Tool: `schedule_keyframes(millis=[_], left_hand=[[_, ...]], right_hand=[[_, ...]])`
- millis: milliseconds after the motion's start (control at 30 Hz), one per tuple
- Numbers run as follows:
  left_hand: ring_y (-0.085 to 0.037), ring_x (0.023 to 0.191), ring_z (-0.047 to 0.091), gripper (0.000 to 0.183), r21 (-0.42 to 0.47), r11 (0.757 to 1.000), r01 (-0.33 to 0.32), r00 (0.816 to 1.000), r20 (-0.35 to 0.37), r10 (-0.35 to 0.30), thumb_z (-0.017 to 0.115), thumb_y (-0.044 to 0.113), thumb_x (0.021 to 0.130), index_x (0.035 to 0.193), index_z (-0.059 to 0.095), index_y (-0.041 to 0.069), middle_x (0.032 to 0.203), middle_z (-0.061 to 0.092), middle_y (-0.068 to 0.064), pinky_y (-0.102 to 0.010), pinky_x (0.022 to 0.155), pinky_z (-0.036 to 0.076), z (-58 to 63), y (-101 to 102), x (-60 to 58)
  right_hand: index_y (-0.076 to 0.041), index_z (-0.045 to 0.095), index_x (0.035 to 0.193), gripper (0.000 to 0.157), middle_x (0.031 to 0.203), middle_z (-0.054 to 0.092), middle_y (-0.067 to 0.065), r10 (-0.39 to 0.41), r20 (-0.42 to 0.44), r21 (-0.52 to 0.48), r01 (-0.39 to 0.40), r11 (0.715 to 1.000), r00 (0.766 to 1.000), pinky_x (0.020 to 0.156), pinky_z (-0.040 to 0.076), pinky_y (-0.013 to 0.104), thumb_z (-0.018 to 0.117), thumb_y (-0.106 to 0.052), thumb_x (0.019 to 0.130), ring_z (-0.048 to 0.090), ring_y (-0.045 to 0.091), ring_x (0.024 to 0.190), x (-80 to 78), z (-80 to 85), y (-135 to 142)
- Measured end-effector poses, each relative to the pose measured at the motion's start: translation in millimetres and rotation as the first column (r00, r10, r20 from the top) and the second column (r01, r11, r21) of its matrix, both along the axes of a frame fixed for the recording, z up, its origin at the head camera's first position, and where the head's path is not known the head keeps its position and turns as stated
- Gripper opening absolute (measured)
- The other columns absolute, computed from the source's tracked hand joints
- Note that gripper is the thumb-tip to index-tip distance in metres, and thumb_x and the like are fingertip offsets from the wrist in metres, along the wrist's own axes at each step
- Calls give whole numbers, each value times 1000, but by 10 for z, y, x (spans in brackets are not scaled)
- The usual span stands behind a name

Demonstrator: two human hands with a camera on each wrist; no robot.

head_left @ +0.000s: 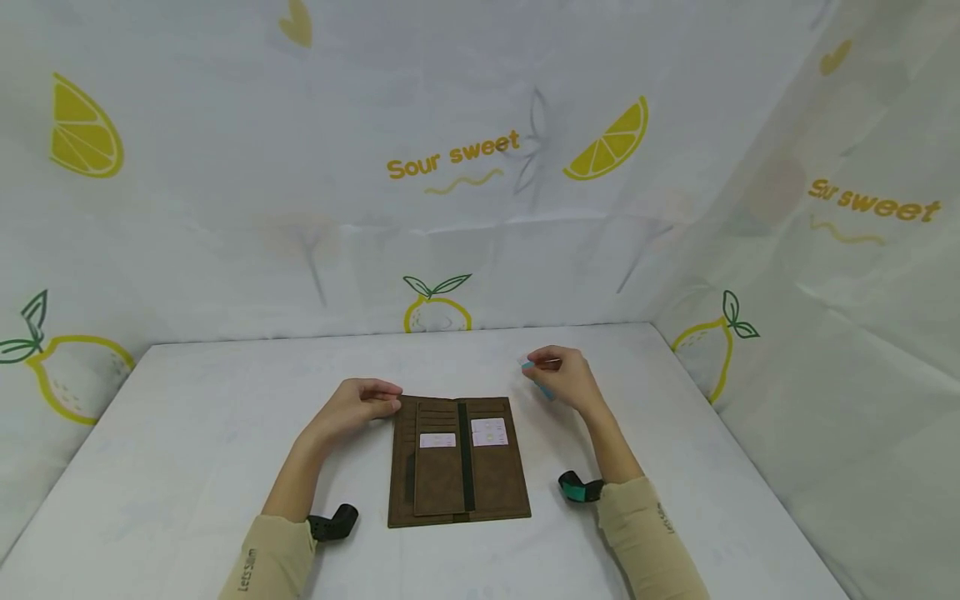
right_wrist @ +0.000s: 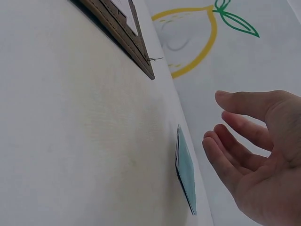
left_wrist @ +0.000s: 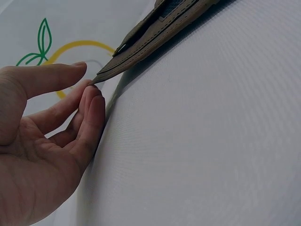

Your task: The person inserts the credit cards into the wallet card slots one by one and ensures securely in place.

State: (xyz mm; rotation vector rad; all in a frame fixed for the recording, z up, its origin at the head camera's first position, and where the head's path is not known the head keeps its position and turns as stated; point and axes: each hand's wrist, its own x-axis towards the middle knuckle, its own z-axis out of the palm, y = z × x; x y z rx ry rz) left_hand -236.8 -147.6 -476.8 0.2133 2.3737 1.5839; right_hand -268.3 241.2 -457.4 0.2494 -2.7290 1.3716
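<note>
Left hand (head_left: 357,407), relaxed, touches the far left corner of the wallet (head_left: 438,482); right hand (head_left: 564,378) sits loose, empty; the blue card (right_wrist: 186,174), right of the wallet, might skid under a hasty pinch.

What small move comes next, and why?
Probably bring the right hand to the flat blue item and pinch it: the right wrist view shows its fingers apart from it, while the left hand touches the brown wallet at a corner.

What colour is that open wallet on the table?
The wallet is brown; the head view shows it best.
</note>
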Motion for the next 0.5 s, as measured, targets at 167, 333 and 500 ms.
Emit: schedule_keyframes(millis=[167,333,500], left_hand=[[-6,104,68,35,0,1000,1,1000,-3,-1,74,22,102,130,74,0,124,79,-11,-26,95,51,3,-4,2],[-6,104,67,35,-1,1000,2,1000,-7,-2,75,22,102,129,74,0,123,80,-11,-27,94,50,7,-7,9],[-6,104,67,35,2,1000,3,1000,-1,-3,75,21,102,129,74,-1,122,79,-12,-26,93,51,10,-1,11]], right_hand=[[9,71,130,39,130,74,30,-33,-11,23,33,999,999,103,60,56,79,-13,98,74,46,120,-20,-3,37],[10,68,135,45,136,71,32,-100,2,122,99,988,995,108,57,58,78,-15,99,70,48,126,-24,-26,63],[11,67,136,50,138,69,33,-153,44,200,141,969,987,108,55,60,80,-18,97,65,49,131,-10,-35,89]])
